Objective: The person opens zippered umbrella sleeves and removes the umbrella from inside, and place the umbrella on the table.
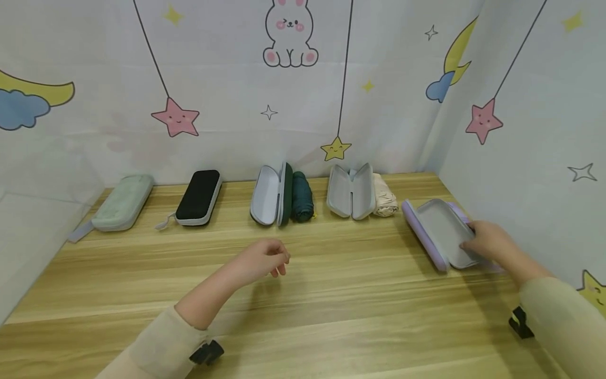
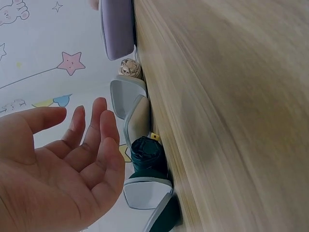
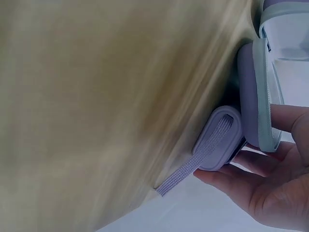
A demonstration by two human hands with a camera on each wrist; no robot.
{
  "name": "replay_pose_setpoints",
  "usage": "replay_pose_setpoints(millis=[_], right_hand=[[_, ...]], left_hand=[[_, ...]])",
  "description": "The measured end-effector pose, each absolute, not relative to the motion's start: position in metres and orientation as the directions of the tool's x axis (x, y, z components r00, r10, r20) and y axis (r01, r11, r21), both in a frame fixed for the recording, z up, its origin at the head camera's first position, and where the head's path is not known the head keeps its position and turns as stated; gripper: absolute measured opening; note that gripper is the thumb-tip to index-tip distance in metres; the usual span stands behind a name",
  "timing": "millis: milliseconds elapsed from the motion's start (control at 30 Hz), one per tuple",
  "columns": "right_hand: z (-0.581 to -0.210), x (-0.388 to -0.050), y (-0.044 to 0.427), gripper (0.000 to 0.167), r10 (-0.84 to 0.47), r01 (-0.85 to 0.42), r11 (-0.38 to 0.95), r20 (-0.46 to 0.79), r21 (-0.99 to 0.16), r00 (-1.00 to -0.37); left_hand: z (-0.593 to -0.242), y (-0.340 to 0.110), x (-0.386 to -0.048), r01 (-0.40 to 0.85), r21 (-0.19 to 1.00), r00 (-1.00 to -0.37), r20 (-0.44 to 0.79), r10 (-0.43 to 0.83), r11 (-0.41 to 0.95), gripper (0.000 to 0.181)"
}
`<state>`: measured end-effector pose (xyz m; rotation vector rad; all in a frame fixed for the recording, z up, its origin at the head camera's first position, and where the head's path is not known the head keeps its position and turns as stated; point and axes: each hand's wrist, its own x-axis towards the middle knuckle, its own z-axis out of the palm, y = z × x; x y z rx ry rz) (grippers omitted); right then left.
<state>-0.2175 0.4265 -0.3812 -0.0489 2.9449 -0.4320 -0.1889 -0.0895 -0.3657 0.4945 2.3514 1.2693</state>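
– Pale sleeves [image 1: 558, 321] come closest, each with a black device [image 1: 206, 352] by the cuff. What does the right hand [image 1: 490, 241] have?

– One edge of an open purple case [image 1: 442, 231] on the desk [image 1: 331, 316]. Its thumb [image 3: 287, 117] is on the inner side of the rim, the other fingers [image 3: 227, 186] behind it. The case's other half tilts up to the left of those fingers.

– And the lilac item [image 3: 219, 145] with the woven strap [image 3: 181, 174]?

– Right beside the same fingers, against the case's outer side. One fingertip seems to touch it; I can't tell whether it's gripped too.

– The left hand [image 1: 265, 259]?

– Holding nothing. Its fingers are loosely bent above the desk.

– What's beyond them?

– Straight past the left fingers, an open green case [image 1: 266, 195], with a dark green bundle [image 1: 302, 197] just right of it. Between the two hands' fingers, farther back, an open grey-lined case [image 1: 340, 196] has a beige bundle [image 1: 385, 196] beside it.

– And leftward?

– Back and left of the left fingers, a closed black case [image 1: 199, 197], then a pale green case [image 1: 125, 202].
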Motion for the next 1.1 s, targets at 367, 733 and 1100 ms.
replay_pose_setpoints(millis=[367,733,1100], right_hand=[[-0.378,-0.260,0.420,0.063,-0.018,0.054,0.944,-0.215,-0.327,-0.976],[-0.377,-0.301,0.411,0.064,0.041,0.101,0.945,-0.194,-0.313,-0.980],[-0.375,-0.326,0.406,0.058,0.091,0.161,0.925,-0.211,-0.343,-0.973]], left_hand=[[-0.364,-0.092,-0.187,0.100,0.853,-0.846,-0.197,0.495,0.511,0.020],[-0.362,-0.093,-0.181,0.107,0.844,-0.850,-0.196,0.488,0.525,0.020],[-0.357,-0.100,-0.180,0.098,0.839,-0.867,-0.192,0.459,0.535,0.018]])
